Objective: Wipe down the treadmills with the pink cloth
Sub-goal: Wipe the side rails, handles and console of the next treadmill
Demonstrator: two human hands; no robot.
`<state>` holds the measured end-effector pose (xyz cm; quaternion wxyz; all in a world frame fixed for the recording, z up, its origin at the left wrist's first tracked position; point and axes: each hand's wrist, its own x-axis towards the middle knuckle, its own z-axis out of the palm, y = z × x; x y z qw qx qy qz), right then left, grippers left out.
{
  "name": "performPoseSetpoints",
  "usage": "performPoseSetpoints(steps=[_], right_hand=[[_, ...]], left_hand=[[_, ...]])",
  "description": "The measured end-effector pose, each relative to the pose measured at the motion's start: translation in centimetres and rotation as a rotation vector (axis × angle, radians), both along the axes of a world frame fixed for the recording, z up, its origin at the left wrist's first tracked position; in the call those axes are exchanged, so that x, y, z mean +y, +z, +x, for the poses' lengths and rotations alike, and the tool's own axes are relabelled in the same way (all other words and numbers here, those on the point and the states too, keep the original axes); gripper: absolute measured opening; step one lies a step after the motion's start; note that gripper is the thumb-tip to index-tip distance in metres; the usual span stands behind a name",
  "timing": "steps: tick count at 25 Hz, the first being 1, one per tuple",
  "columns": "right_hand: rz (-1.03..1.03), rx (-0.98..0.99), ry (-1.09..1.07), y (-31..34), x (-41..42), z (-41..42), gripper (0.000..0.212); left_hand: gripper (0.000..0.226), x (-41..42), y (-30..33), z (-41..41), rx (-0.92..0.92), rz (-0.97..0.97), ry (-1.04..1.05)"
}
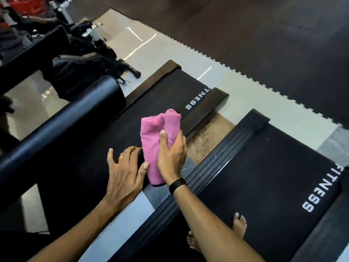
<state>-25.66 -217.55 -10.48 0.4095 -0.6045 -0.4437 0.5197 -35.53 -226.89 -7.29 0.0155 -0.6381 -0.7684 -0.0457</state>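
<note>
A folded pink cloth [157, 135] is held upright over the side rail of the left treadmill [143, 108], a black belt marked FITNESS. My right hand [171, 154] grips the cloth around its middle, thumb across the front. My left hand [125, 171] lies spread beside it, the thumb touching the cloth's lower edge and the fingers reaching onto the dark belt. A second treadmill [264, 176] lies to the right, and my bare feet stand on it.
A thick black padded handrail [62, 127] runs diagonally across the left. Pale floor tiles [236, 95] lie between and beyond the treadmills, bordered by dark interlocking mats [264, 44]. Other gym machines [56, 44] crowd the upper left.
</note>
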Motion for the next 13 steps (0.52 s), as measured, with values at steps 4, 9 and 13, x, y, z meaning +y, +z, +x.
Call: performPoseSetpoints(steps=[4, 9, 13], right_hand=[[-0.012, 0.270, -0.021, -1.1, 0.4, 0.8, 0.043], [-0.066, 0.562, 0.013, -3.2, 1.0, 1.6, 0.046], [-0.172, 0.685, 0.094, -4.9, 2.0, 1.7, 0.044]], left_hand=[[0.064, 0.6, 0.1, 0.1, 0.045, -0.107, 0.005], [0.089, 1.0, 0.2, 0.4, 0.097, -0.168, 0.037], [0.100, 3.7, 0.1, 2.4, 0.019, -0.182, 0.055]])
